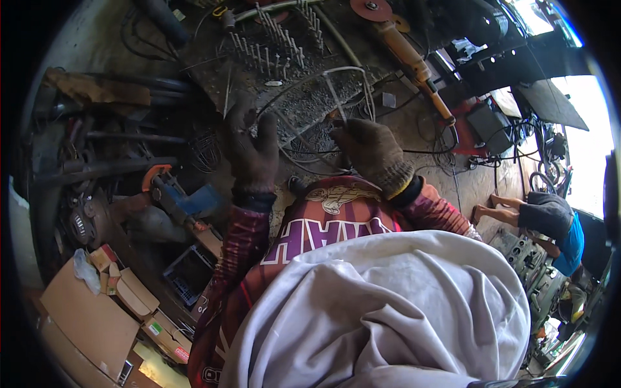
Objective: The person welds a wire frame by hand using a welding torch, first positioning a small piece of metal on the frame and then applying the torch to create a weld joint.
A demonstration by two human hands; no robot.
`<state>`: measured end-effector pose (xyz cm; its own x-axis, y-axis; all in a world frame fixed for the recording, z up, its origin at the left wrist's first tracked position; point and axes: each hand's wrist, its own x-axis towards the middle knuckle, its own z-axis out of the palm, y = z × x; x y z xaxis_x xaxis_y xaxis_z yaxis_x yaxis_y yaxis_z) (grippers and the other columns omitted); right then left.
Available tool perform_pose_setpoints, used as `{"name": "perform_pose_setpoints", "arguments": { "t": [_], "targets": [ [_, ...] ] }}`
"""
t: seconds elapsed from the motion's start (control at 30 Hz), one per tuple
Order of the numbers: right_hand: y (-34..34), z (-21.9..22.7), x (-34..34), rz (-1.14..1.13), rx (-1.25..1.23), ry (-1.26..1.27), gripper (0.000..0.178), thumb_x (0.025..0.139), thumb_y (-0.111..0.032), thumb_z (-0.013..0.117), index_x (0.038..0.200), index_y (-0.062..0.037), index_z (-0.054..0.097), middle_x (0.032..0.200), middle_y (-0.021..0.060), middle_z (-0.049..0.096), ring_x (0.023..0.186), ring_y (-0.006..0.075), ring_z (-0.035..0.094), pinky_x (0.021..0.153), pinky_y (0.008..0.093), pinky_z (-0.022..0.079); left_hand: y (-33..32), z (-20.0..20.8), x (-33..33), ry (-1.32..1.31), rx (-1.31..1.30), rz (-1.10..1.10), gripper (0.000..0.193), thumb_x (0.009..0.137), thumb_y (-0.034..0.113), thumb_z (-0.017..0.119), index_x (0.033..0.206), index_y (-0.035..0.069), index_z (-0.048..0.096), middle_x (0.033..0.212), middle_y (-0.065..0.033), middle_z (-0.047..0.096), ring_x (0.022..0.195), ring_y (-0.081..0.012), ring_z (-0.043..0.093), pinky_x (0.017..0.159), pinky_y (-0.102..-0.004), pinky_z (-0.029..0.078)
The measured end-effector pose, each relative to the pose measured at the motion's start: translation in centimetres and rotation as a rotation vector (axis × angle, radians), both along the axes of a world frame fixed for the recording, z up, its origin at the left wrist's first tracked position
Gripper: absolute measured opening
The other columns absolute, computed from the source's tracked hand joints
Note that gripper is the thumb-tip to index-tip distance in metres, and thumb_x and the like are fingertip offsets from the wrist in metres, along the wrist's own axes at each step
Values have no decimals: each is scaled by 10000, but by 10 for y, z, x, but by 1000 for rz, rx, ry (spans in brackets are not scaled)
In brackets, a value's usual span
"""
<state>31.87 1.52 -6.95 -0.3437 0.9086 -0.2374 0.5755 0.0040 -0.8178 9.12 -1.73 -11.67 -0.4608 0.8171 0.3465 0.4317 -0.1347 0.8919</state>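
Both my hands wear dark, dirty knitted work gloves. My right hand (374, 154) is closed, its fingertips pinching a thin pale wire (334, 96). That wire slants up and away from the fingers, over a workbench. Loose loops of thin wire (310, 76) curve between my hands above the bench edge. On the left, my left hand (253, 152) is raised with thumb and fingers apart. Its fingertips are dark and slightly blurred, near one end of the wire loops; I see nothing gripped in it.
The dark metal workbench (310, 119) carries rows of upright metal pins (266, 57). An orange angle grinder (414, 58) lies to the right. Metal bars (107, 169) and cardboard boxes (90, 313) fill the left side. A person in blue (569, 242) bends over machinery at far right.
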Motion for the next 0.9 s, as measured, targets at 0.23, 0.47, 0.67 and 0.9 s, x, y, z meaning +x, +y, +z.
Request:
{"name": "perform_pose_setpoints", "arguments": {
  "t": [0.23, 0.47, 0.67, 0.9],
  "targets": [
    [26, 8, -8, 303, 195, -22, 318, 925, -345, 644, 1007, -42, 689, 894, 216, 668, 870, 373, 677, 735, 465, 519, 4, 14, 31, 460, 0, 48, 667, 862, 211, 783, 1396, -26, 460, 1359, -238, 535, 1272, -372, 520, 1077, -448, 410],
    [43, 17, 34, 323, 217, 222, 408, 924, -244, 690, 1242, 0, 616, 916, 144, 669, 819, 270, 672, 734, 394, 536, 12, -6, 42, 377, -127, 161, 642, 932, 236, 656, 1466, -26, 412, 1450, -223, 492, 1333, -331, 480, 1112, -418, 364],
    [88, -51, 113, 214, 112, 161, 562, 948, -406, 654, 1327, 2, 578, 1113, 197, 696, 958, 238, 700, 838, 365, 543, 12, -20, 46, 198, -95, 155, 556, 1001, 136, 560, 1508, -7, 383, 1528, -161, 440, 1381, -240, 439, 1128, -348, 347],
    [96, -77, 105, 294, -626, 482, 679, 991, -508, 566, 1361, 60, 517, 1040, 147, 665, 822, 198, 670, 733, 337, 580, 16, -6, 63, 119, -190, 255, 522, 995, 145, 548, 1492, 39, 426, 1431, -144, 543, 1309, -243, 515, 1051, -341, 428]
  ]
}}
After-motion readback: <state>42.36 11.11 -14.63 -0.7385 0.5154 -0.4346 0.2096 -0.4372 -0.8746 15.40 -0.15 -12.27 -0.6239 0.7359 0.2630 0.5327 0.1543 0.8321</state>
